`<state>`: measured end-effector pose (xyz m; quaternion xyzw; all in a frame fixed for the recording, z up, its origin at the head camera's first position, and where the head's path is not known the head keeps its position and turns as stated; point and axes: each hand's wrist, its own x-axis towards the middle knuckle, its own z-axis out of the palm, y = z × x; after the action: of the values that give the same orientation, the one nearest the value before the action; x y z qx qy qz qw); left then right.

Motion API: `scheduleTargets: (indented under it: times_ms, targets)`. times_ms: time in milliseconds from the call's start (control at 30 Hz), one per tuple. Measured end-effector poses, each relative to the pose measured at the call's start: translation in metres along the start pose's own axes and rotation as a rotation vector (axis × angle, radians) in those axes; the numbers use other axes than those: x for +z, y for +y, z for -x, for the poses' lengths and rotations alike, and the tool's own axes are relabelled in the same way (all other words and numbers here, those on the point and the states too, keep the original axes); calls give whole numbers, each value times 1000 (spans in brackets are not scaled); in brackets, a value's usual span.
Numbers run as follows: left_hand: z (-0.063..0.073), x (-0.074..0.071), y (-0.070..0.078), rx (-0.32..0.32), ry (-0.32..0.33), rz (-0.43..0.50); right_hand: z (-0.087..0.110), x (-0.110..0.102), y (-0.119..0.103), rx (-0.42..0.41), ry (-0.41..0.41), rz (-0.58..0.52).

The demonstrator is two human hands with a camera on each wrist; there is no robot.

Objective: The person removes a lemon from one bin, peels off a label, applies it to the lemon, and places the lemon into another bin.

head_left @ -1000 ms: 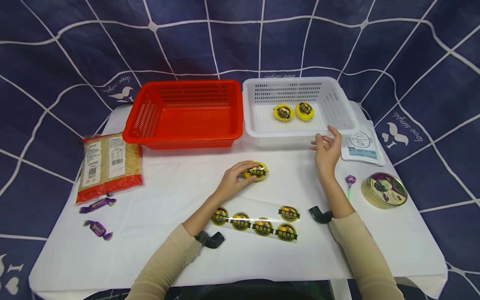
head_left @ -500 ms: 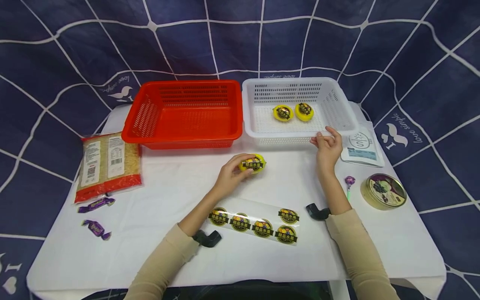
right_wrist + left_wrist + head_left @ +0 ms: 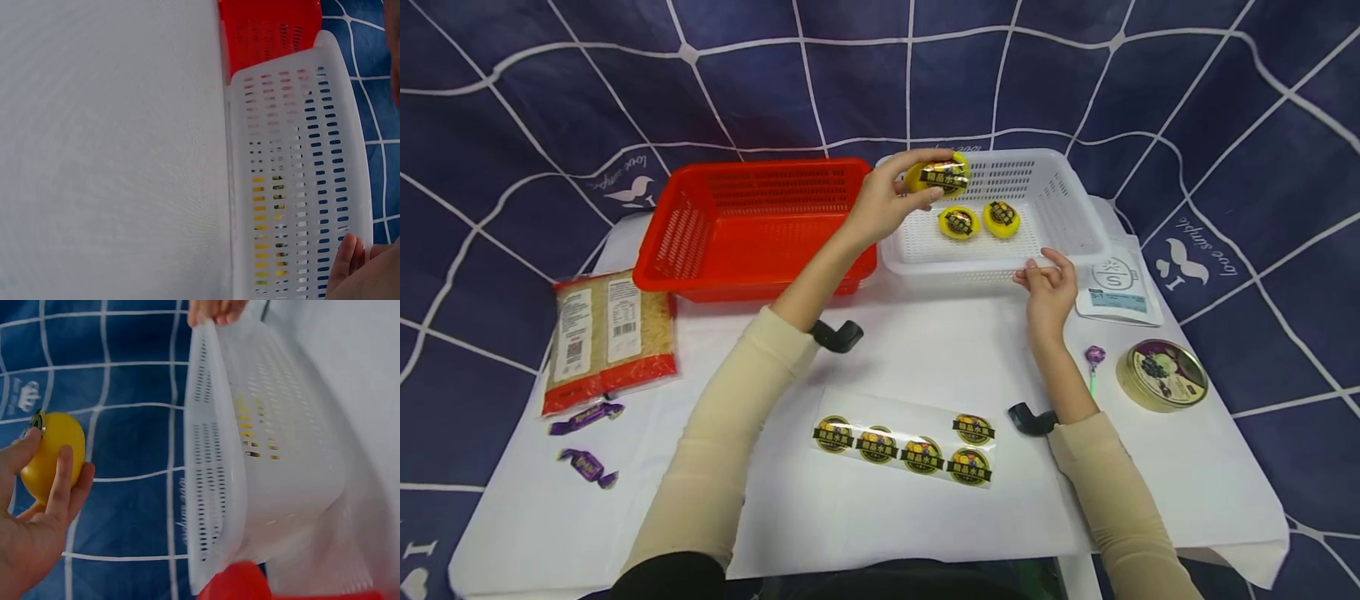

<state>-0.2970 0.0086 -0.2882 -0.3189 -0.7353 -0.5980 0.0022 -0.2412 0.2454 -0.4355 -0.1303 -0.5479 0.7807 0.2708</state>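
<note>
My left hand (image 3: 880, 204) holds a yellow lemon (image 3: 946, 177) in the air over the back left of the white basket (image 3: 992, 268). A dark round fruit sticker is on the lemon's side. In the left wrist view, thumb and fingers curl round this lemon (image 3: 70, 437). Two more stickered lemons, a left one (image 3: 958, 223) and a right one (image 3: 1002, 220), lie inside the white basket. My right hand (image 3: 1049, 296) grips the basket's front rim near its right end; the right wrist view shows its fingertips (image 3: 344, 256) against the outer wall.
A red basket (image 3: 752, 292) stands left of the white one. A sticker sheet (image 3: 902, 446) lies on the white table. At left are a bag of grain (image 3: 610, 337) and two purple candies (image 3: 587, 467); at right a lollipop (image 3: 1095, 357), round tin (image 3: 1161, 375) and white pouch (image 3: 1118, 287).
My left hand has lifted the lemon from the table and carried it up and away to above the white basket. The right hand stays at the basket's front rim.
</note>
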Motion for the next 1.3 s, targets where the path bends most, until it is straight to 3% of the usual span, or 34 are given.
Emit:
scheduleTargets:
  times_ms: [67, 200, 333, 533, 733, 1000, 1133, 1300]
  targets:
    - [-21, 6, -9, -57, -23, -36, 0, 0, 0, -3, -1, -3]
    - [-58, 29, -50, -172, -72, -47, -1, 0, 1, -18, -13, 14]
    - [-75, 56, -84, -255, -157, -138, -1, -2, 1, -23, -23, 17]
    - [-78, 74, -110, -259, -301, -378, 0, -2, 2, -57, -23, 23]
    - [-72, 75, -125, -295, -359, -466, 4, -1, -3, -58, -24, 51]
    - [-67, 69, -133, -333, -487, -725, 9, 2, -10, -61, -37, 134]
    - [-69, 65, -135, -367, -469, -742, 6, -1, -4, -67, -35, 166]
    - [-72, 63, -143, -417, -377, -719, 2, -3, 3, -84, -32, 178]
